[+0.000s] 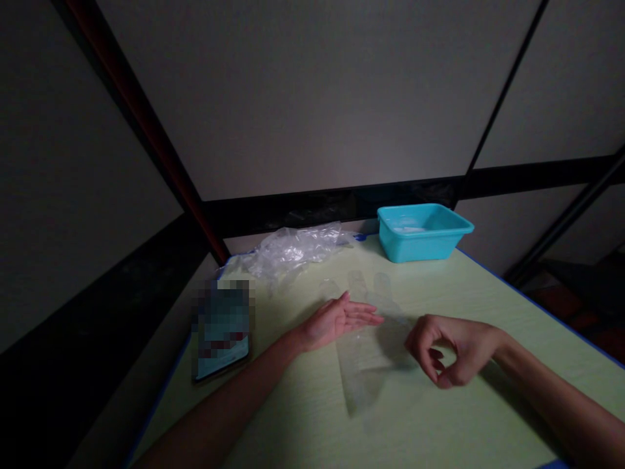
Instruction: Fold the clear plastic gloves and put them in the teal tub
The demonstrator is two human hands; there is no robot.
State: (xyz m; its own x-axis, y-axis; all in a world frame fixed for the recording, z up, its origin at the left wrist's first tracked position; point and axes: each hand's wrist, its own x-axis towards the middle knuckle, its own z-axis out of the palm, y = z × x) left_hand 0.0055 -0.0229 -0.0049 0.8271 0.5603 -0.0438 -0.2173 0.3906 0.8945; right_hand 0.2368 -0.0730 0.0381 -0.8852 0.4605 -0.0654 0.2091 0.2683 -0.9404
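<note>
A clear, thin plastic glove (360, 374) lies spread on the table, its fingers pointing toward the wall and its cuff toward me. My left hand (339, 321) is open above the glove's left part, palm partly turned up and fingers stretched to the right. Over the glove's right side, my right hand (446, 352) is bent down at the wrist. Its fingers are curled and the thumb meets them in a pinch. Whether any of the see-through film is between those fingertips cannot be made out.
Crumpled clear plastic (297, 251) lies along the table's back edge. A turquoise plastic basin (424, 244) with something pale inside stands at the back right. A phone (222, 352), partly blurred out, leans upright at the left edge. The pale green table (303, 417) meets a panelled wall (317, 98).
</note>
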